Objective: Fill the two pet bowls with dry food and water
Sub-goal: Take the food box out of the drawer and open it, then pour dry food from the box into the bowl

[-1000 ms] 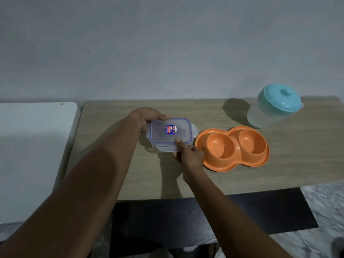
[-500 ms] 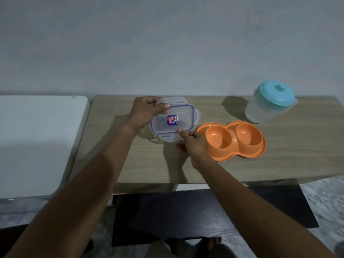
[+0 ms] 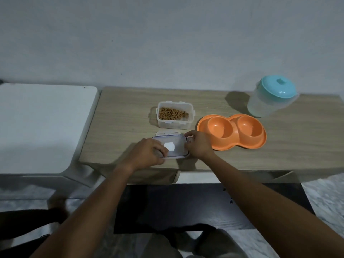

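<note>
The sticker on the lid shows no readable text.

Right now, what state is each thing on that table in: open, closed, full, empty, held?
food container: open, lid off, partly filled with dry kibble, upright on the table.
lid: off the container, upside down at the table's near edge, held by both hands.
double pet bowl: both wells empty.
water pitcher: turquoise lid on, untouched.
left hand: gripping the lid.
right hand: gripping the lid.
</note>
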{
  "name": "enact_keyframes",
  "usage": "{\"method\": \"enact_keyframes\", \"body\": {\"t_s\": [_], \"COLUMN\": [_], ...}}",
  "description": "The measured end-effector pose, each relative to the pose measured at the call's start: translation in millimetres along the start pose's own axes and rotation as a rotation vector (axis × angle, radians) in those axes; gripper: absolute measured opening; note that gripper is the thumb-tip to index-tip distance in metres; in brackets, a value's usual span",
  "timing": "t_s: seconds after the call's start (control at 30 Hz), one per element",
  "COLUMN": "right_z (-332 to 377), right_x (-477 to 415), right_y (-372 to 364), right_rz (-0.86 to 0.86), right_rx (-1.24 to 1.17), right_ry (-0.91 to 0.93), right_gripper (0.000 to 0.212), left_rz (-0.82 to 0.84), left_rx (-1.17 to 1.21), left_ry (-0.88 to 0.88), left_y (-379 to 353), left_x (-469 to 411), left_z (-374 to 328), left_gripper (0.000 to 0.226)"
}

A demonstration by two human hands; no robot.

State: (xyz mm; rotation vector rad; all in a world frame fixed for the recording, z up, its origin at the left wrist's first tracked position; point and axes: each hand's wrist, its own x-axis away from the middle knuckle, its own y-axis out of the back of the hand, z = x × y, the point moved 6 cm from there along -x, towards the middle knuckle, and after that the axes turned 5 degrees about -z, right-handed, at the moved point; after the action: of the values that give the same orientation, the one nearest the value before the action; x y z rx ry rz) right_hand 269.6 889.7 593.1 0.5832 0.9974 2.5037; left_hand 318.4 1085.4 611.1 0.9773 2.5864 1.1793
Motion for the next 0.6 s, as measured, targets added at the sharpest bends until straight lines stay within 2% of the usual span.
{"method": "enact_keyframes", "body": {"t_s": [0.07, 0.17, 0.23, 0.3, 0.37, 0.43, 0.5, 0.6], "right_z": [0, 2, 7, 11, 16, 23, 24, 21], "right_x": [0, 1, 1, -4, -14, -29, -49, -66], "right_y": [-5, -6, 3, 18, 31, 37, 33, 26], "right_rz": [-0.029, -0.081, -0.160, -0.267, -0.338, -0.328, -0.253, -0.148], "right_rx": [0.160, 0.277, 0.259, 0.135, 0.013, -0.033, -0.023, -0.042], "right_ry": [0.084, 0.150, 0.167, 0.130, 0.071, 0.018, -0.028, -0.117], "right_gripper": [0.044, 0.040, 0.037, 0.035, 0.037, 0.035, 0.030, 0.030], "left_rz": [0.035, -0.013, -0.196, -0.426, -0.543, -0.532, -0.474, -0.471], "left_rx": [-0.114, -0.029, 0.066, 0.130, 0.181, 0.257, 0.370, 0.457], "left_ry": [-0.012, 0.074, 0.118, 0.167, 0.247, 0.362, 0.451, 0.520], "left_y": [-9, -4, 11, 26, 34, 34, 27, 20], "left_x": [-1, -9, -20, -33, -48, -64, -79, -87], "left_z": [0, 2, 2, 3, 2, 6, 9, 15], "left_gripper": [0.026, 0.037, 0.037, 0.035, 0.039, 0.041, 0.028, 0.015]}}
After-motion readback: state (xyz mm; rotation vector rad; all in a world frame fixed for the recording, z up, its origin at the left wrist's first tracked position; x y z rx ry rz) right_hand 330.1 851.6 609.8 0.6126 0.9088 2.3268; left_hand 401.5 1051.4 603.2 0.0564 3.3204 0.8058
